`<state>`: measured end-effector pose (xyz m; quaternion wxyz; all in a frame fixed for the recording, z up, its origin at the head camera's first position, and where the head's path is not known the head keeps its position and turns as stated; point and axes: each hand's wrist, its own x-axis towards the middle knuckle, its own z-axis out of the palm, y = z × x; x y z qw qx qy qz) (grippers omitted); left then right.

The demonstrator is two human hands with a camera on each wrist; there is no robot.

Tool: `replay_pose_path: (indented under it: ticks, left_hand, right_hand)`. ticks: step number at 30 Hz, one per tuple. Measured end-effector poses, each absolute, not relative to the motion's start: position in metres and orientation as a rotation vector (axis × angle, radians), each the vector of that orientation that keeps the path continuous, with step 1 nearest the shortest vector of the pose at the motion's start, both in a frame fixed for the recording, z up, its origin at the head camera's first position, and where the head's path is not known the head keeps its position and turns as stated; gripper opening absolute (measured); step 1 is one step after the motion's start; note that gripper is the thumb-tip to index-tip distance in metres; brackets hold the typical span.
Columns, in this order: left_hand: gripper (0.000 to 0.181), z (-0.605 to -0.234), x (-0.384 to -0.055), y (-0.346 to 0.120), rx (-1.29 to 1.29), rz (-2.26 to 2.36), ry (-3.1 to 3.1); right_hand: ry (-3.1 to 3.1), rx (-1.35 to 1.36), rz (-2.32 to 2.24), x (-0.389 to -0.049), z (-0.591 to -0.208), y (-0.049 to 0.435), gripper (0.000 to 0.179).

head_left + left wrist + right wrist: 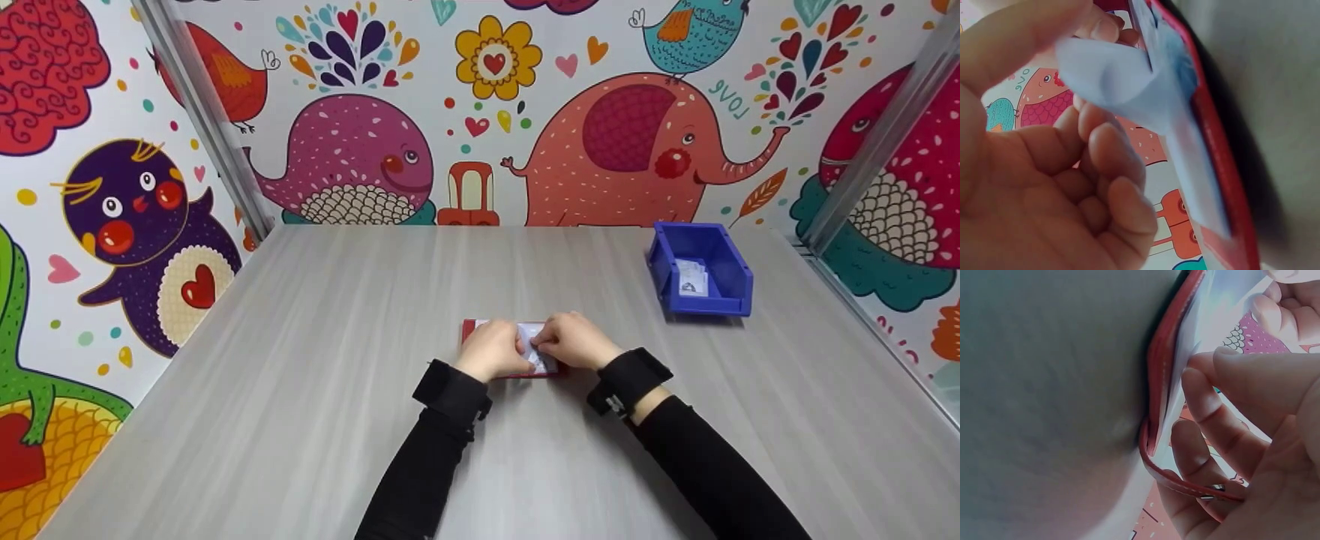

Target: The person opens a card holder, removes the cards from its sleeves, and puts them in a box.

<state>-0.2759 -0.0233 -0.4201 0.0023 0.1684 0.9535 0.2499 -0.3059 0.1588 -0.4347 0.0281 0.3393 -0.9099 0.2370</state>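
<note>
A flat red wallet-like case (469, 328) lies on the table between both hands, with white paper (1106, 73) on its upper side. One paper flap stands up, bent. My left hand (491, 350) has its fingers curled and seems to hold this flap between thumb and fingers; its fingertips are partly hidden. With thumb and index finger, my right hand (579, 341) pinches the paper's edge. A stitched red strap (1171, 479) with a small metal fitting runs from the case's end to the right hand's lower fingers. Inside the case a bluish printed area (1176, 53) shows, too blurred to read.
A blue open-front bin (709, 305) stands at the back right, holding several white printed papers (691, 277). Patterned walls with cartoon animals close off the grey table (337, 300) at the back and sides. Both wrists carry black straps (450, 390).
</note>
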Motion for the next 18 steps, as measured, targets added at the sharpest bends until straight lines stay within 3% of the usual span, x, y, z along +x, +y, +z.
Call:
replay_pose_path:
  ticks: [18]
  left_hand:
    - [0.032, -0.4214, -0.2765, -0.0275, 0.531, 0.761, 3.024]
  right_hand:
    - [-2.797, 1.052, 0.741, -0.307, -0.4365, 0.1593, 0.011]
